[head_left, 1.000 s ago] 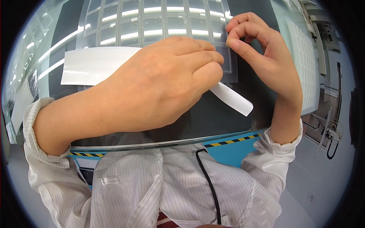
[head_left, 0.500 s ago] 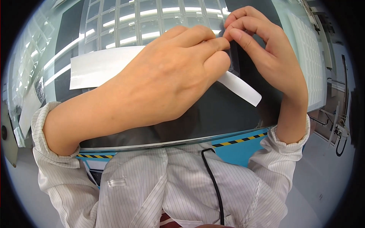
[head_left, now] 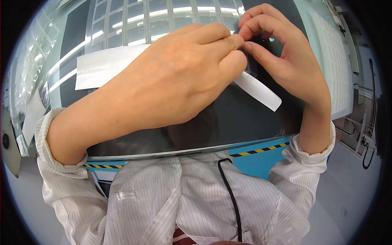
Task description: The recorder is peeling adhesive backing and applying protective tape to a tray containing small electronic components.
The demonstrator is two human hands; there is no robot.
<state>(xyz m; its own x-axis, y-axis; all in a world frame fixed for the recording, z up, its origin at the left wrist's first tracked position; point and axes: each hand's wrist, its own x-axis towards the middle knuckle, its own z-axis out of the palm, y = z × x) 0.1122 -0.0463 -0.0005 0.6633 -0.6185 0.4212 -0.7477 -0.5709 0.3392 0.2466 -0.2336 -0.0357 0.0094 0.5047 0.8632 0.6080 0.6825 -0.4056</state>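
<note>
My left hand point(head_left: 188, 73) reaches across the dark mat, fingers curled round white paper. A narrow white strip point(head_left: 261, 92) sticks out past its thumb side. On its other side lies a wider white sheet point(head_left: 102, 67); whether the two are one piece is hidden under the hand. My right hand point(head_left: 281, 53) is bent in a pinch, thumb and fingertips meeting the left fingertips. What it pinches is too small to make out. Just beyond both hands is a clear plastic tray point(head_left: 161, 29) with rows of square compartments.
Beneath everything is the black mat point(head_left: 175, 141) on a table whose near edge carries yellow-and-black tape point(head_left: 259, 150). Clear plastic trays point(head_left: 30, 65) stand at the left. More pale trays point(head_left: 332, 61) are stacked at the right. A black cord point(head_left: 230, 196) hangs before my striped coat.
My right fingers have shifted slightly up and spread into a rounder arch, their tips staying at the left fingertips. The white sheet at the left has moved up a little.
</note>
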